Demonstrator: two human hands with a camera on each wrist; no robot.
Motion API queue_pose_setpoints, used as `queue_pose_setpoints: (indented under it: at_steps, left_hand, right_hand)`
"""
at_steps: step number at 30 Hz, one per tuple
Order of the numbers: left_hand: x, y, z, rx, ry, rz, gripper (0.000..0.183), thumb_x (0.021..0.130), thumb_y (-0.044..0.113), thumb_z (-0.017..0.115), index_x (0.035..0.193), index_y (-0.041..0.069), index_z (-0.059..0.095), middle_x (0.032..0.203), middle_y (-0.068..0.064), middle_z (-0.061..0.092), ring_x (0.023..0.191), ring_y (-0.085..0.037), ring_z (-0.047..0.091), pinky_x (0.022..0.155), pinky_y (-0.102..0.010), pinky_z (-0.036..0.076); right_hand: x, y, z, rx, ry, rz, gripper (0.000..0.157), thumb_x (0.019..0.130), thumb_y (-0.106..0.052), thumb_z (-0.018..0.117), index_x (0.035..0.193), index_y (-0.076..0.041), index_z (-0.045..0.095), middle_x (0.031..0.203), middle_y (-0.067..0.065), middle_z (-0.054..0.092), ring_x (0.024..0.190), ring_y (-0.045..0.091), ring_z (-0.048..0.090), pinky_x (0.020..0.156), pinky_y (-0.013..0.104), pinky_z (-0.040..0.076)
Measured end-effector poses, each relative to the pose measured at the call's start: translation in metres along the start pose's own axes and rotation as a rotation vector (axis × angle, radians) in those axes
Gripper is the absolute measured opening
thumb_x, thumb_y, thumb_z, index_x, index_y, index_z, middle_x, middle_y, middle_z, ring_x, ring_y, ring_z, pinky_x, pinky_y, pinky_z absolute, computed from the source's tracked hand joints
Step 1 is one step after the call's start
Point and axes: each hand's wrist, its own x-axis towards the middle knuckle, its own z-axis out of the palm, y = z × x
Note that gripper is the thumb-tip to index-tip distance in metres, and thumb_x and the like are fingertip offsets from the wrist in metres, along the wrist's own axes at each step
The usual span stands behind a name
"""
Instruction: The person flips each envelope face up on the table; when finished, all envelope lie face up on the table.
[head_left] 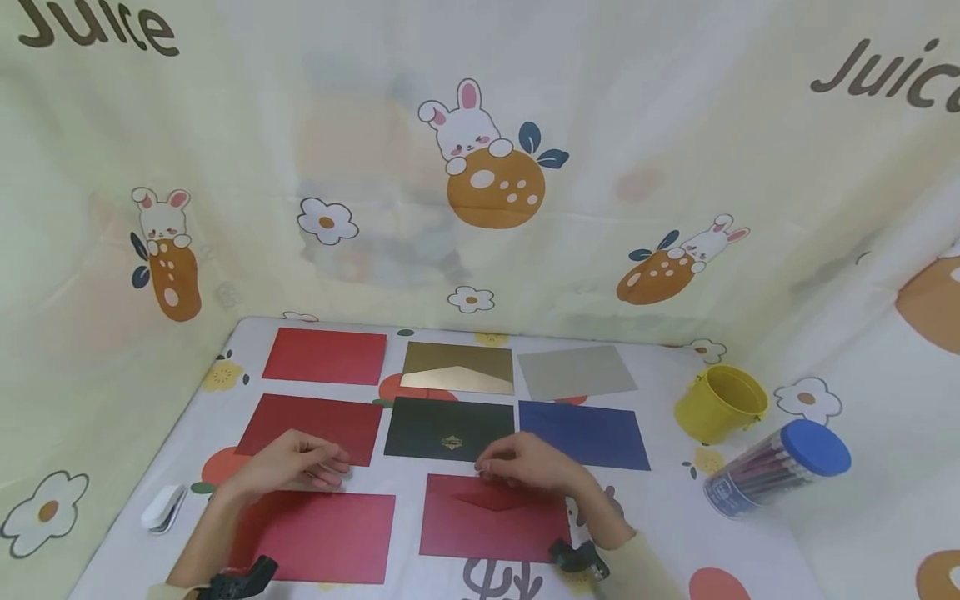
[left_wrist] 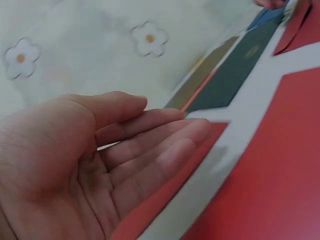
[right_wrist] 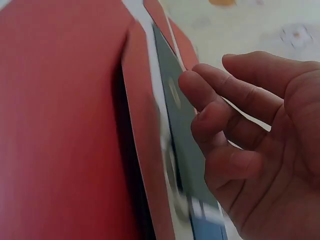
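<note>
My left hand (head_left: 292, 461) hovers between two red envelopes, its fingers loosely bent with nothing in them. Below it lies the front left red envelope (head_left: 322, 542); the other red envelope (head_left: 322, 421) is partly covered by this hand. My right hand (head_left: 525, 461) is at the top edge of the front right red envelope (head_left: 465, 525), whose pointed flap (head_left: 495, 497) stands a little raised. In the right wrist view its fingers (right_wrist: 210, 90) are relaxed and hold nothing. Just beyond are a dark green envelope (head_left: 427, 425) with a gold emblem and a blue envelope (head_left: 592, 433).
Along the back row lie a red envelope (head_left: 322, 357), a gold envelope (head_left: 468, 362) and a grey envelope (head_left: 577, 372). A yellow bucket (head_left: 693, 412) and a tilted tub of pencils (head_left: 757, 475) with a blue lid are at right. A white stapler (head_left: 162, 508) lies at left.
</note>
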Motion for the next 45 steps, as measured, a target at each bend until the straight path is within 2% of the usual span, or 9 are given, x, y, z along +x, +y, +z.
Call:
queue_pose_setpoints:
  at_steps: [3, 5, 8, 12, 17, 24, 31, 39, 45]
  left_hand:
    - [-0.013, 0.001, -0.017, -0.003, 0.004, -0.013, 0.045, 0.104, 0.024, 0.057, 0.128, -0.014, 0.06, 0.115, -0.027, 0.07, 0.097, -0.036, 0.074, 0.083, -0.04, 0.06]
    - [-0.022, 0.001, -0.028, 0.011, -0.003, -0.016, 0.044, 0.105, 0.022, 0.056, 0.128, -0.015, 0.058, 0.116, -0.028, 0.069, 0.099, -0.036, 0.073, 0.083, -0.04, 0.06]
    - [-0.034, 0.001, -0.043, 0.059, -0.002, -0.026, 0.042, 0.105, 0.02, 0.056, 0.128, -0.015, 0.059, 0.116, -0.028, 0.069, 0.1, -0.037, 0.072, 0.084, -0.038, 0.06]
    - [-0.049, 0.0, -0.06, 0.135, 0.041, -0.074, 0.043, 0.105, 0.024, 0.054, 0.126, -0.013, 0.062, 0.115, -0.025, 0.071, 0.1, -0.034, 0.073, 0.084, -0.037, 0.06]
    - [-0.063, -0.001, -0.069, 0.18, 0.109, -0.173, 0.051, 0.107, 0.033, 0.05, 0.125, -0.012, 0.062, 0.112, -0.021, 0.072, 0.1, -0.032, 0.073, 0.085, -0.041, 0.06]
    - [-0.074, -0.002, -0.075, 0.197, 0.179, -0.262, 0.059, 0.106, 0.041, 0.048, 0.124, -0.013, 0.062, 0.108, -0.019, 0.073, 0.097, -0.031, 0.074, 0.082, -0.04, 0.061]
    - [-0.08, -0.007, -0.077, 0.188, 0.189, -0.277, 0.055, 0.107, 0.039, 0.047, 0.122, -0.011, 0.064, 0.105, -0.018, 0.074, 0.093, -0.031, 0.074, 0.081, -0.04, 0.061]
    - [-0.075, -0.01, -0.072, 0.173, 0.205, -0.28, 0.055, 0.107, 0.039, 0.047, 0.12, -0.012, 0.062, 0.101, -0.018, 0.074, 0.089, -0.031, 0.074, 0.078, -0.038, 0.061]
    - [-0.072, -0.013, -0.071, 0.196, 0.261, -0.293, 0.055, 0.106, 0.04, 0.049, 0.12, -0.012, 0.063, 0.102, -0.016, 0.074, 0.089, -0.029, 0.074, 0.078, -0.036, 0.061]
  right_hand:
    - [0.016, -0.014, 0.016, 0.039, -0.061, -0.035, 0.023, 0.099, -0.037, 0.063, 0.109, -0.022, 0.078, 0.078, 0.003, 0.071, 0.054, 0.011, 0.053, 0.047, 0.025, 0.042]
    - [0.025, -0.021, 0.026, 0.107, -0.098, -0.054, 0.024, 0.1, -0.035, 0.063, 0.11, -0.019, 0.078, 0.074, 0.006, 0.068, 0.05, 0.012, 0.051, 0.043, 0.024, 0.039]
    - [0.036, -0.031, 0.037, 0.254, -0.133, -0.058, 0.028, 0.101, -0.032, 0.061, 0.114, -0.012, 0.076, 0.084, 0.01, 0.073, 0.056, 0.016, 0.059, 0.044, 0.023, 0.043]
    - [0.046, -0.041, 0.047, 0.459, -0.155, -0.036, 0.035, 0.103, -0.028, 0.059, 0.121, -0.001, 0.07, 0.109, 0.019, 0.074, 0.085, 0.03, 0.074, 0.057, 0.03, 0.058]
    - [0.052, -0.046, 0.054, 0.6, -0.216, 0.017, 0.038, 0.103, -0.024, 0.058, 0.125, 0.006, 0.065, 0.117, 0.025, 0.07, 0.102, 0.043, 0.071, 0.077, 0.048, 0.061]
    - [0.053, -0.049, 0.062, 0.644, -0.28, 0.047, 0.04, 0.104, -0.021, 0.055, 0.128, 0.009, 0.062, 0.119, 0.029, 0.068, 0.108, 0.046, 0.067, 0.084, 0.05, 0.058]
    - [0.052, -0.052, 0.065, 0.625, -0.287, 0.048, 0.039, 0.105, -0.02, 0.053, 0.129, 0.008, 0.062, 0.119, 0.027, 0.068, 0.108, 0.045, 0.067, 0.085, 0.048, 0.058]
    - [0.055, -0.056, 0.069, 0.629, -0.307, 0.047, 0.041, 0.104, -0.023, 0.054, 0.131, 0.007, 0.061, 0.12, 0.024, 0.069, 0.109, 0.041, 0.068, 0.087, 0.048, 0.057]
    - [0.058, -0.058, 0.072, 0.635, -0.29, 0.057, 0.041, 0.104, -0.024, 0.056, 0.134, 0.003, 0.06, 0.122, 0.022, 0.069, 0.111, 0.039, 0.068, 0.088, 0.046, 0.057]
